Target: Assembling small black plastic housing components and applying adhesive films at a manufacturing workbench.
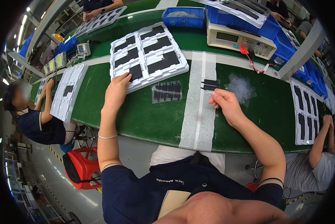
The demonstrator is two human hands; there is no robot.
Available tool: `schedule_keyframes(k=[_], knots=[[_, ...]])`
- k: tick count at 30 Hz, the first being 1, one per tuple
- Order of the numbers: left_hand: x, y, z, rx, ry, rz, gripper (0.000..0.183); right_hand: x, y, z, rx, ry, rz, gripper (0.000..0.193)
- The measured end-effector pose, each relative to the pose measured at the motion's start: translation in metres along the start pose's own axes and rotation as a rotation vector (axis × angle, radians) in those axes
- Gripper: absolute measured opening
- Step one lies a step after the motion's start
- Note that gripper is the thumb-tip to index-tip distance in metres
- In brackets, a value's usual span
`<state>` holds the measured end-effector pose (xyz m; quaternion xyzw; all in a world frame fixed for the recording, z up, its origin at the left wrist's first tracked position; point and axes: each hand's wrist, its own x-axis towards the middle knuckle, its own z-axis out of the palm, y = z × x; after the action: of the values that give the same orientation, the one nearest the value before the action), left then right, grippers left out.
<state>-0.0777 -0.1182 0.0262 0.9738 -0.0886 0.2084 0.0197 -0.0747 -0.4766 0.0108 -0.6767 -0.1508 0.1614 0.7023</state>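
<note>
Across the green bench, from its near edge in the middle of the frame, runs a pale band; perhaps it marks off the working spot in front of the person.

Right of centre, the right hand is held low, thumb and fingertips drawn together just beside the black strips on the band. Whether it pinches anything thin I cannot tell; the small closed shape would suit fine, flat stuff. Right of the strips lies a loose heap of clear film, within easy reach of that hand.

Left of the band, a film sheet bearing more dark strips lies flat, midway between the hands, probably so that either can get to it.

Left of centre, the left hand has its fingers bent to the corner of a black piece in the near pocket of the white tray. Its fingertips touch there, but I cannot tell whether they grip. The tray sits tilted in the frame, its near edge toward that hand; its pockets seem to keep the pieces apart.

Farther off, at upper right, stands a meter with a red clip hanging in front. A blue bin is at upper middle.
</note>
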Motion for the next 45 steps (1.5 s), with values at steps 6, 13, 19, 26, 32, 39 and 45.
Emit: schedule_keyframes(k=[6, 13, 19, 26, 32, 39, 45], knots=[[0.0, 0.002, 0.005, -0.121, -0.026, 0.016, 0.036, 0.003, 0.005, -0.007, -0.089, -0.001, -0.005, 0.022], [-0.002, 0.0, -0.001, -0.074, -0.037, -0.01, 0.038, 0.02, -0.023, -0.035, -0.42, 0.715, -0.816, 0.053], [0.008, 0.006, 0.008, -0.098, -0.109, -0.011, 0.037, 0.018, 0.008, -0.034, -1.148, 0.456, -0.578, 0.075], [-0.003, -0.012, 0.021, -0.049, -0.116, 0.002, 0.044, 0.011, 0.031, -0.014, -1.266, -0.031, -0.543, 0.062], [-0.008, -0.013, 0.019, -0.011, -0.121, 0.058, 0.049, 0.016, 0.037, -0.014, -1.229, -0.038, -0.55, 0.054], [-0.003, -0.016, 0.03, -0.019, -0.133, 0.1, 0.053, 0.01, 0.038, -0.017, -1.227, -0.007, -0.547, 0.053], [-0.004, -0.033, 0.034, 0.031, -0.138, 0.148, 0.049, 0.014, 0.037, -0.013, -1.208, -0.047, -0.525, 0.052]])
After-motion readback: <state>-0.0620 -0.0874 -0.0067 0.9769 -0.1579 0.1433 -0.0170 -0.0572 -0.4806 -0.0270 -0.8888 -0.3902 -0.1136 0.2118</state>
